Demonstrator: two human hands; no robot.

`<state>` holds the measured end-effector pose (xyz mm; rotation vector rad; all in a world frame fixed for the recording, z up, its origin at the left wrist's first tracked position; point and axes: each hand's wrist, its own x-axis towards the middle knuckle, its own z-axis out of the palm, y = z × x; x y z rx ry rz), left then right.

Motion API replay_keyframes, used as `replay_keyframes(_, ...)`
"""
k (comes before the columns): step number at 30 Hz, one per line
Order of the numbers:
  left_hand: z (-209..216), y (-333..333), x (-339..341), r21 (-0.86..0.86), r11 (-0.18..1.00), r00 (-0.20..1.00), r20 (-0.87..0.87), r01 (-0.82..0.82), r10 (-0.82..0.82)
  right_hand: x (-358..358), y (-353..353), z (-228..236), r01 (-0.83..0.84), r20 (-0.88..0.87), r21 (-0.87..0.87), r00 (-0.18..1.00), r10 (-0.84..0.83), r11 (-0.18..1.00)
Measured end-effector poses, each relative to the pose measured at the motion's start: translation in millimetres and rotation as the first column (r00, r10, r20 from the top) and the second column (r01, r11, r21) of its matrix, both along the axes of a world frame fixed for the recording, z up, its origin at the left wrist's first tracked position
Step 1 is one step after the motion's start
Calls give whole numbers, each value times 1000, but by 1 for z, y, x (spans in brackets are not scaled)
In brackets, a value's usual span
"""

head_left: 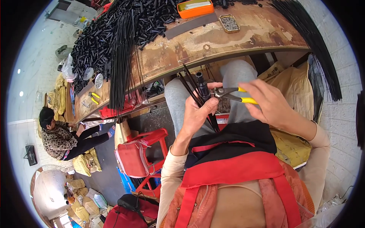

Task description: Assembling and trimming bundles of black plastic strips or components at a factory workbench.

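Observation:
My left hand (197,110) grips a bundle of thin black rods with a black cylindrical fitting (202,86) at its top, held over my lap. My right hand (272,102) holds yellow-handled pliers (232,94), whose metal jaws meet the black fitting from the right. The rods (190,85) stick up past my left thumb toward the edge of the wooden workbench (213,45).
The bench carries a big heap of black tubes (110,34), long black rods (121,64), an orange tray (195,8), a small tin of metal bits (229,22) and spare yellow pliers (94,97). Red plastic stools (140,155) stand left of me. Another person (61,136) sits at far left.

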<state>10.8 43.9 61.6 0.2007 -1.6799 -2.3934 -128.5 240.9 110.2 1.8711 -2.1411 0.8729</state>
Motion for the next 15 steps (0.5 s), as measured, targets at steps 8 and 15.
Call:
replay_keyframes(8,-6,-13,4,13,972,971,-39,235,-234,7,3,4,-541,954,278,61,-293,794)
replay_keyframes(15,-8,-6,5,-6,992,989,-75,127,-127,-1,-2,-13,-90,397,198,918,4,976)
